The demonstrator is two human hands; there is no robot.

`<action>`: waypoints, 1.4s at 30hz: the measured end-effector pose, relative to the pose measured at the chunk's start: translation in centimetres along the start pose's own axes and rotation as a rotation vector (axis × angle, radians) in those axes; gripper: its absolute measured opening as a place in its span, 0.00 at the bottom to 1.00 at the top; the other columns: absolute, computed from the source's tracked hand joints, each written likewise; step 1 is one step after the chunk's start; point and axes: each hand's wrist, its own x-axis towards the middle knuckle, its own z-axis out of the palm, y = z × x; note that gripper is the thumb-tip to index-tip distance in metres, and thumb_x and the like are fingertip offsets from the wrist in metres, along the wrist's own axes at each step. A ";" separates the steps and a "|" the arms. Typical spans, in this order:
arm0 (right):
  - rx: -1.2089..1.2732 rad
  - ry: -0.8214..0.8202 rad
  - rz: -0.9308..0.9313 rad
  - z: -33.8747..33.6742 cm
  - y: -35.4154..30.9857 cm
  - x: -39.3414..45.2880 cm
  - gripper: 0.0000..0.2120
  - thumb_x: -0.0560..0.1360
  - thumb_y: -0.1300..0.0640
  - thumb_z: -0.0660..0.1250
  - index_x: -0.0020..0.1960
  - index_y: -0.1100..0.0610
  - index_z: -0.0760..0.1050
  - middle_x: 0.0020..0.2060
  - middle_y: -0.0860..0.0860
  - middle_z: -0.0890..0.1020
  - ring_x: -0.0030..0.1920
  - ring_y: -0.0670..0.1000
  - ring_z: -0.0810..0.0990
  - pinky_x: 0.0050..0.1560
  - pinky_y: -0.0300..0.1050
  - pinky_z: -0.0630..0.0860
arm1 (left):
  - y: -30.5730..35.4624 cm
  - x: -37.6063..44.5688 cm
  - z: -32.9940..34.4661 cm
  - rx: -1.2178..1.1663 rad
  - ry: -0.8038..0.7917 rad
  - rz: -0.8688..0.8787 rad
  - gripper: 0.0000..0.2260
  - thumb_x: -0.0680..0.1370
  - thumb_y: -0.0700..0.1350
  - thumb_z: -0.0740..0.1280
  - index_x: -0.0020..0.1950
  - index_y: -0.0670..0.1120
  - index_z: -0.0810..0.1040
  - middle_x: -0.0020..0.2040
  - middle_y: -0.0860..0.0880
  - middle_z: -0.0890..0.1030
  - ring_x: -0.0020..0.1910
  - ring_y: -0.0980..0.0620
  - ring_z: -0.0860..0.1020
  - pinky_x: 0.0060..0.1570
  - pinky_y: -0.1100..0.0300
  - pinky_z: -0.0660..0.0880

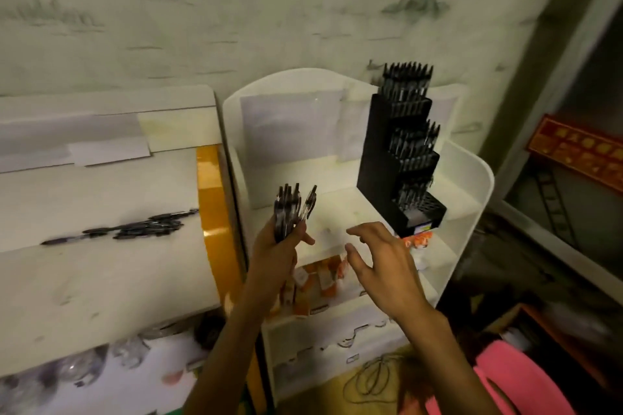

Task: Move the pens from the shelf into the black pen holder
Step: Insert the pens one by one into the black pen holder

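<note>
Pens [290, 212] bunched upright in left hand [279, 246], fingers wrapped round them, right hand [381, 266] spread loose beside, black pen holder [401, 158] on white shelf [472, 199], loose pens [135, 226] left.

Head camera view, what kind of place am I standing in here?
Probably a stationery shop or stockroom. A tiered black pen holder full of pens stands on a white display rack, loose pens lie on the neighbouring shelf, and small orange packets fill a lower tier.

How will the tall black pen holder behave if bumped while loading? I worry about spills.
The black pen holder is tall, narrow and tiered, so it may tip. Its upper tiers are packed with pens, so it is probably top-heavy. It stands near the shelf edge.
</note>
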 end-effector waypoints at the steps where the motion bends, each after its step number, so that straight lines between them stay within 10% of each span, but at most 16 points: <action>1: -0.025 -0.013 0.005 -0.7 1.2 -0.3 0.12 0.79 0.49 0.63 0.62 0.49 0.77 0.60 0.46 0.78 0.54 0.49 0.79 0.55 0.47 0.77 | -0.2 -0.2 1.4 0.007 -0.005 -0.005 0.12 0.83 0.47 0.63 0.57 0.38 0.77 0.25 0.56 0.76 0.20 0.59 0.67 0.22 0.69 0.64; 14: -0.087 -0.105 0.052 -3.3 14.2 3.7 0.12 0.78 0.51 0.64 0.61 0.49 0.77 0.57 0.47 0.79 0.50 0.48 0.80 0.52 0.47 0.77 | -2.9 4.6 12.6 -0.018 0.023 -0.105 0.10 0.81 0.47 0.66 0.47 0.41 0.80 0.38 0.42 0.83 0.24 0.54 0.73 0.27 0.64 0.72; 42: 0.007 -0.242 -0.027 -3.6 28.7 16.2 0.12 0.79 0.49 0.64 0.62 0.48 0.75 0.58 0.47 0.78 0.55 0.48 0.77 0.61 0.44 0.75 | -6.6 13.6 27.5 -0.156 0.150 -0.119 0.06 0.82 0.45 0.65 0.58 0.46 0.75 0.48 0.46 0.85 0.29 0.54 0.72 0.26 0.62 0.68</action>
